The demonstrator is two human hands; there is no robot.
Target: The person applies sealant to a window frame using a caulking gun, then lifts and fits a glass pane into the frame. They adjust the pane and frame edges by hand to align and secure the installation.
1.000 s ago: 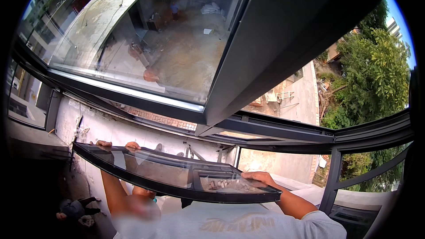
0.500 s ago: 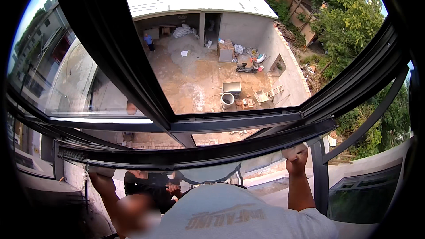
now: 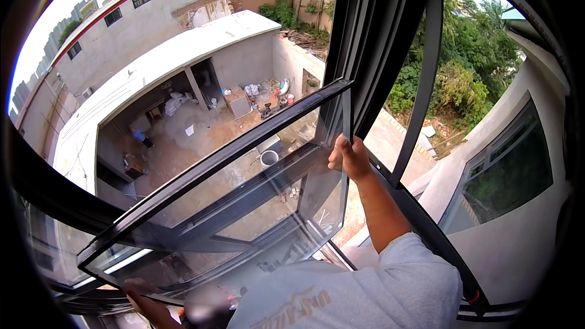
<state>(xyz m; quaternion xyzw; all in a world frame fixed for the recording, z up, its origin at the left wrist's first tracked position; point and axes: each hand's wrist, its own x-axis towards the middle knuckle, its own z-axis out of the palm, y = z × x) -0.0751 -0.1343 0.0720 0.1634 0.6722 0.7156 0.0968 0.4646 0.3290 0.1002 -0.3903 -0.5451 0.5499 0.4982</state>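
Note:
A glass window sash (image 3: pixel 225 155) with a dark frame is held up in front of my chest. It slants, its right end higher than its left. My right hand (image 3: pixel 347 157) is closed round the right side bar of the sash, fingers on the glass side. At the lower left, my left hand (image 3: pixel 137 292) grips the sash near its left corner, with part of the fingers blurred behind the glass. Beyond the sash stands the dark fixed window frame (image 3: pixel 381 42), whose thick upright is close to the right end of the sash.
A thin curved dark bar (image 3: pixel 420 85) runs right of the upright, above a lower dark rail (image 3: pixel 439 250). Far below lies a yard with a white-roofed shed (image 3: pixel 158 55), a round bucket (image 3: pixel 269 158) and a person in blue (image 3: pixel 141 137). A pale wall with a window (image 3: pixel 506 170) curves at the right.
The sash has gone from nearly level to a steep slant, showing its glass. My right hand now holds its side bar. The view has turned, shifting the yard leftward.

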